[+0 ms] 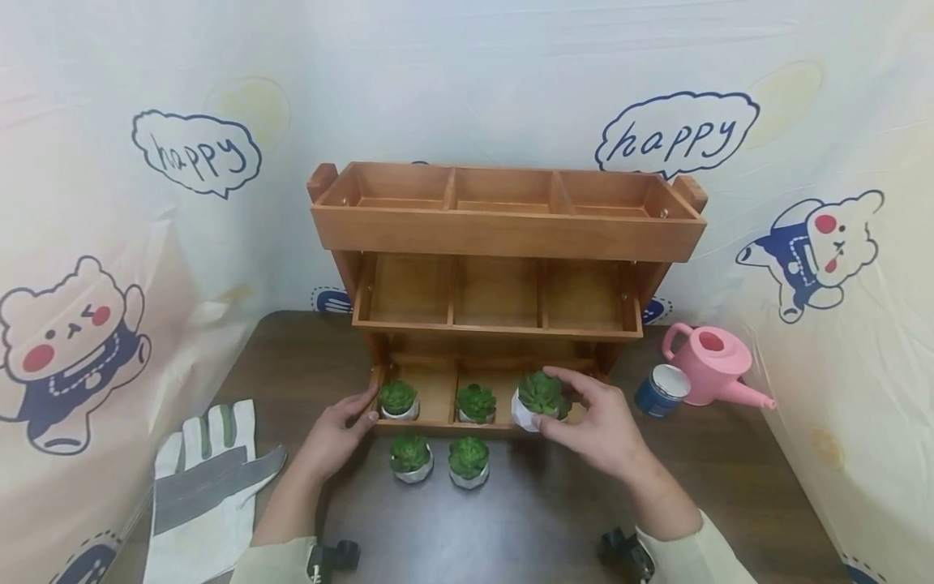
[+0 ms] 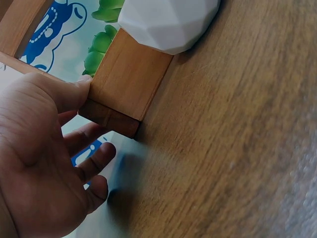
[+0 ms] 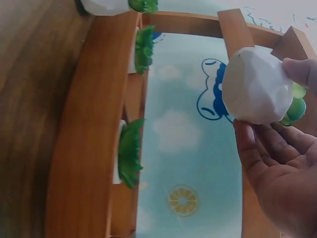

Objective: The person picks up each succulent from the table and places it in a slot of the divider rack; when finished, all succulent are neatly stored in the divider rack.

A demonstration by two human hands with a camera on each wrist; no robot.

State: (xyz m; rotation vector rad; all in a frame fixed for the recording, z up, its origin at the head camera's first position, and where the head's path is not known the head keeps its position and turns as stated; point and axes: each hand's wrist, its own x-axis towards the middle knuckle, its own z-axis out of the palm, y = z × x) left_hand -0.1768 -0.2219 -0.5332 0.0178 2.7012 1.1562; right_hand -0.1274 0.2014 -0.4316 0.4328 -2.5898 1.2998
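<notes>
My right hand pinches a small potted succulent by its white faceted pot, between thumb and fingers. That pot is lifted and tilted in front of the bottom tier's right compartment; its underside faces the right wrist view. My left hand grips the left end of the bottom tier of a three-tier wooden planter shelf, thumb against the board's edge. One potted succulent sits in the bottom left compartment, another in the middle one. Two more succulents, one left and one right, stand on the table before the shelf.
A pink watering can and a blue tin stand at the right of the shelf. Gloves, white and grey, lie at the table's left edge. A printed cloth hangs behind and along both sides.
</notes>
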